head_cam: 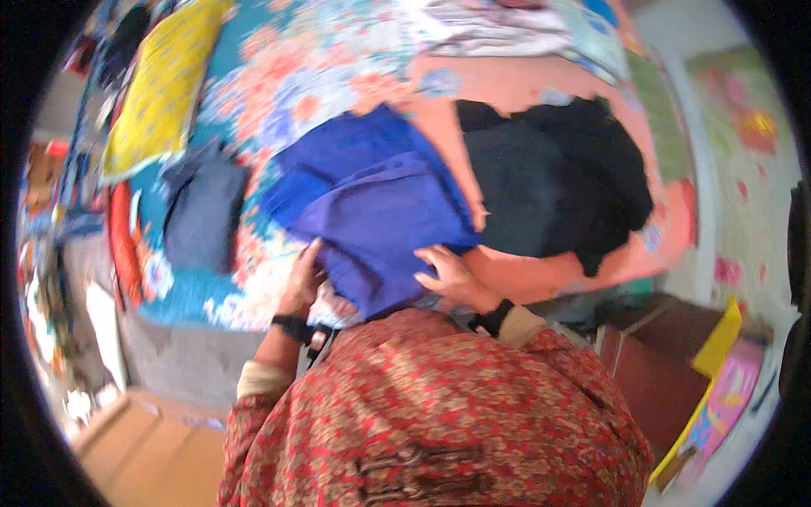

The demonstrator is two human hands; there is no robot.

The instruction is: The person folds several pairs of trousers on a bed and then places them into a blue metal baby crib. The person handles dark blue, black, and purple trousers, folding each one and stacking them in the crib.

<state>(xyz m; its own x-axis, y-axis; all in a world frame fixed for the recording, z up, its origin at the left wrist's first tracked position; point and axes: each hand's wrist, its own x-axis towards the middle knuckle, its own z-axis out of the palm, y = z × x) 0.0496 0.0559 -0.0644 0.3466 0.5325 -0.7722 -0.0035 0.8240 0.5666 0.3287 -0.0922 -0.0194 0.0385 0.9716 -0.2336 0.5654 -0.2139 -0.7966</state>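
Observation:
A blue-purple garment [380, 209], partly folded over itself, lies on a bed with a floral sheet [272, 57] in front of me. My left hand [305, 279] is at the garment's near left edge; whether its fingers pinch the cloth cannot be told. My right hand [453, 275] rests on the near right part, its fingers spread. To the right lies a crumpled black garment [557, 184]. A dark grey folded garment [209, 209] lies to the left.
A yellow patterned pillow [168, 82] is at the far left of the bed. Pale crumpled clothes [494, 28] lie at the far side. A brown box-like object [659, 374] stands at the near right, and a wooden surface [158, 462] at the near left.

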